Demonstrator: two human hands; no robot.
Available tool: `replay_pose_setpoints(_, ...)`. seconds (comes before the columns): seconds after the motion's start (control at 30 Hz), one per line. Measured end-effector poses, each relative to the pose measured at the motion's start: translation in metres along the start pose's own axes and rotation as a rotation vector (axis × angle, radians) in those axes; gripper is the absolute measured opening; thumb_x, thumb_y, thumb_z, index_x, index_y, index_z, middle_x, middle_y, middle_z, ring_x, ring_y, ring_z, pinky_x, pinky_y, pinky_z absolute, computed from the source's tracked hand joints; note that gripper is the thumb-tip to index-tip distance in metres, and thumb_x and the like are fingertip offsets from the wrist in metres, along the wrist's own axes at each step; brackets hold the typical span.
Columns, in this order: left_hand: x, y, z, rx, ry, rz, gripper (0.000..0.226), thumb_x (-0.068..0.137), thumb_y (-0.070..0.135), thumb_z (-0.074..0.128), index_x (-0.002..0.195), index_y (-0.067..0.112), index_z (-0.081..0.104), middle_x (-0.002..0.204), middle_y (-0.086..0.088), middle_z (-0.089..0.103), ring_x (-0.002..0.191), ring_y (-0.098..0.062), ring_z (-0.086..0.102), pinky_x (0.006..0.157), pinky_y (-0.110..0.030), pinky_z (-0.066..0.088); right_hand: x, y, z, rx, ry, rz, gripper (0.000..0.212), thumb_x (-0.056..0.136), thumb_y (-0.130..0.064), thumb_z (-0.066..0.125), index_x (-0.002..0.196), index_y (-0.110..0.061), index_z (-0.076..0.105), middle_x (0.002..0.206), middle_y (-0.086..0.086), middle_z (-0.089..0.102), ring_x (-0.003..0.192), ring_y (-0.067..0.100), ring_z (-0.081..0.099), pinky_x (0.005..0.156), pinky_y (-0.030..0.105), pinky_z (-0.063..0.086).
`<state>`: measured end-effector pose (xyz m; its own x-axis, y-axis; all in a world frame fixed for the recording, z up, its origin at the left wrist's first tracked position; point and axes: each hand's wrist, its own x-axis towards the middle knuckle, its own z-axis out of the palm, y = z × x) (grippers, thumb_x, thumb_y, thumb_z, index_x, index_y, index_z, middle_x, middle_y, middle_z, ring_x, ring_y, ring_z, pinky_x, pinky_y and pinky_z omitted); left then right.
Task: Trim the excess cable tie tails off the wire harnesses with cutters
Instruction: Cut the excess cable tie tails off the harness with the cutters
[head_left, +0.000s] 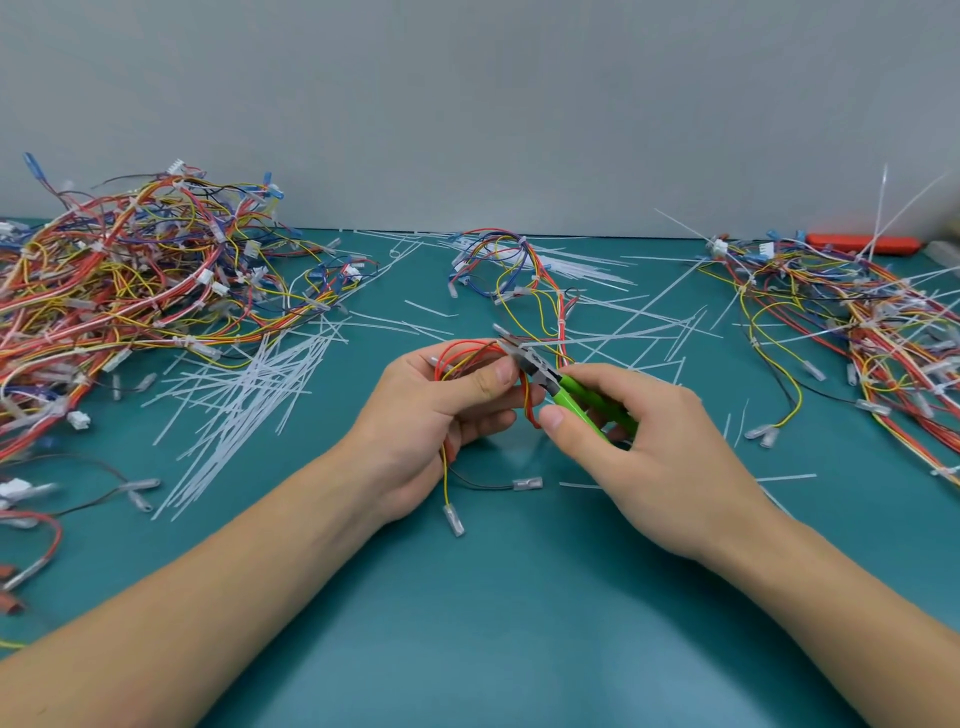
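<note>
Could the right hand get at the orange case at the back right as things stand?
Probably not right away. The right hand grips the green cutters, and the orange case lies by the wall behind the right-hand pile of harnesses, so it would have to reach over them.

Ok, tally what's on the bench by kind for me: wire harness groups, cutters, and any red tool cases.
Wire harness groups: 4, namely the left pile, the right pile, one harness at the back centre, and one in the left hand
Green-handled cutters: 1, in the right hand
Red case: 1
Total: 6
</note>
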<state>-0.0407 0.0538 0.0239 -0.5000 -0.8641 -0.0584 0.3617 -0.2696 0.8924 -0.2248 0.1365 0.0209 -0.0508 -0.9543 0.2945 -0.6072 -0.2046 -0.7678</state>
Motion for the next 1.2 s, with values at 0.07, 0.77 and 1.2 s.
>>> replay_pose_setpoints(0.07,0.0,0.001,0.0,0.005,0.002,-0.003,0.026,0.07,0.02,0.08,0.094,0.013,0.074,0.097,-0.01,0.077,0.09,-0.026,0.077,0.062,-0.022,0.056,0.0,0.0,-0.001,0.013,-0.004,-0.007,0.012,0.096,-0.042,0.071,0.103,-0.032,0.073,0.086,-0.013,0.067,0.075,0.009,0.057,0.067,0.013,0.043)
replay_pose_setpoints(0.77,0.001,-0.001,-0.001,0.06,0.009,-0.006,0.027,0.072,0.019,0.081,0.097,0.012,0.074,0.088,-0.007,0.076,0.086,-0.024,0.077,0.056,-0.019,0.047,0.001,-0.001,-0.003,-0.063,0.002,-0.023,0.013,0.095,-0.048,0.069,0.092,-0.035,0.071,0.073,-0.01,0.063,0.065,0.01,0.053,0.061,0.024,0.044)
replay_pose_setpoints(1.2,0.001,-0.001,-0.002,0.045,-0.011,-0.037,0.031,0.075,0.018,0.078,0.104,0.01,0.072,0.094,-0.009,0.074,0.086,-0.021,0.076,0.057,-0.018,0.046,0.002,0.0,-0.005,-0.106,0.014,-0.044,0.037,0.089,-0.052,0.065,0.117,-0.028,0.073,0.099,-0.015,0.072,0.096,0.006,0.065,0.086,0.019,0.048)
